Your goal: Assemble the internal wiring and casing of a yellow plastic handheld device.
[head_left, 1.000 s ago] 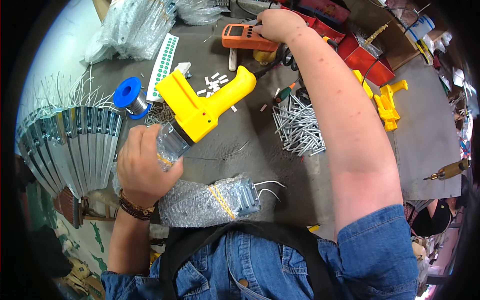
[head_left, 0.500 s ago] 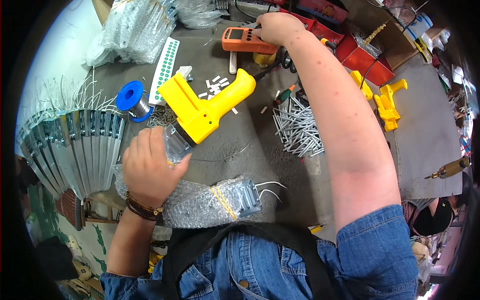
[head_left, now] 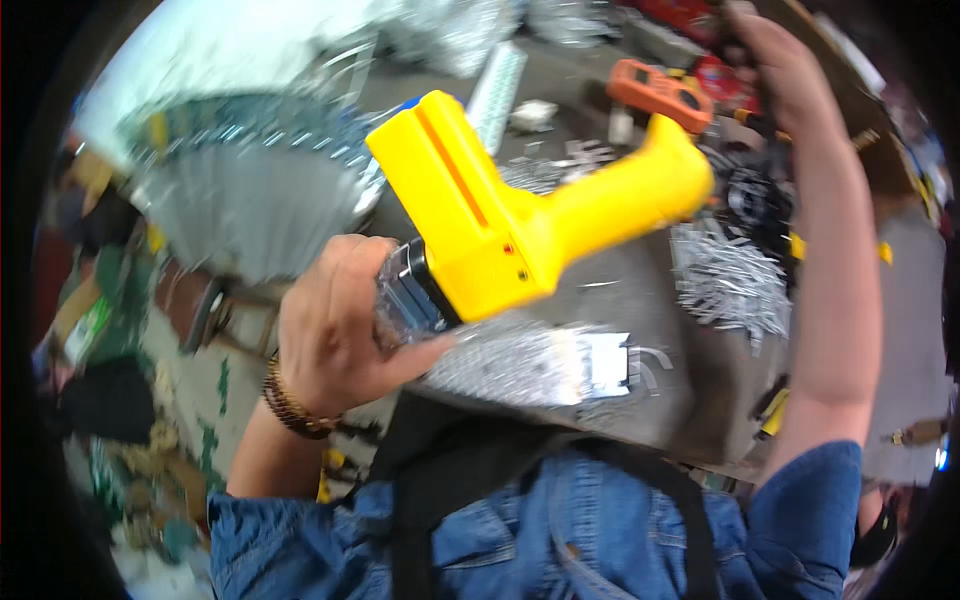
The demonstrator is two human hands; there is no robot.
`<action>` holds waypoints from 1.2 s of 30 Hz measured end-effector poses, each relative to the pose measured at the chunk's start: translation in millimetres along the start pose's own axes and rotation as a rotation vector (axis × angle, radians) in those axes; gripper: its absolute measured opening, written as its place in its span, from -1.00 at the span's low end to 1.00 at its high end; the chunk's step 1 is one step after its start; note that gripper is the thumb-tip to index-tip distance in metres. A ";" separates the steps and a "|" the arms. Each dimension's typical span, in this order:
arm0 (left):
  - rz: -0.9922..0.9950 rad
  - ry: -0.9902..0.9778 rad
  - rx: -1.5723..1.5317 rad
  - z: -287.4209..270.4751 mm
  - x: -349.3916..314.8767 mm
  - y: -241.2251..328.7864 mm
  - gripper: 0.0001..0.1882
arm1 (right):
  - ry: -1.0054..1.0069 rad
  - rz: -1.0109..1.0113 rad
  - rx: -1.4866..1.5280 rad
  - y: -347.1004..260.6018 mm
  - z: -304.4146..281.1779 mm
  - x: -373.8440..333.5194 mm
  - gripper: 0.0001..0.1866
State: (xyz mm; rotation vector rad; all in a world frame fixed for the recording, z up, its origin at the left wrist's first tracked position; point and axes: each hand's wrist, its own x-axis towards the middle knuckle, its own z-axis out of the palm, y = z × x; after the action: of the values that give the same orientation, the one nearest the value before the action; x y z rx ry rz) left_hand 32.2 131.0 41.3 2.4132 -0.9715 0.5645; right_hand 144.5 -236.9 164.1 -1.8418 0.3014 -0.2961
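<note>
In my left hand (head_left: 345, 330) is the bubble-wrapped dark end of a yellow pistol-shaped tool (head_left: 490, 270), raised off the table. My fingers and thumb wrap round that end. The tool's yellow handle points to the upper right, and two small dots mark its side. Beyond it, at the far right, my right hand (head_left: 775, 60) reaches by red containers and a cardboard box edge; its fingers are blurred. An orange handheld meter (head_left: 650, 92) lies on the table left of that hand. Below the tool sits a bubble-wrapped pack (head_left: 510, 365) with pale wires at its right end.
A heap of long silvery screws or pins (head_left: 730, 280) lies right of centre. Metal strips (head_left: 255, 190) with wires fan out at the left. Bubble-wrapped bundles (head_left: 450, 35) and a white label sheet (head_left: 497, 95) are at the back. A screwdriver-like tool (head_left: 920, 433) lies far right.
My left hand has lifted the yellow tool up and to the right. My right hand has let go of the orange meter and moved right to the red containers. The whole view has shifted and blurred.
</note>
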 end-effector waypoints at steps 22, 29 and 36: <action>-1.582 0.988 -0.928 -18.4 -394.3 -159.6 -0.67 | -0.922 -0.213 -0.340 62.6 22.1 -234.9 -0.40; -1.428 0.279 -0.124 39.4 -453.1 -146.6 -0.83 | -0.785 -0.276 -0.351 79.8 14.3 -242.2 -0.42; -1.321 -0.977 0.038 115.4 -502.3 -79.3 -0.20 | -0.794 -0.334 -0.451 83.8 3.5 -238.8 -0.41</action>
State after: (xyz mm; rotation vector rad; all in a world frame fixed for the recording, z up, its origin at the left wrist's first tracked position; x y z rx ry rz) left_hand -221.4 380.8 -339.7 2.6453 0.5196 -1.1049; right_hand -82.0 -172.9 71.1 -2.2886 -0.5342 0.3150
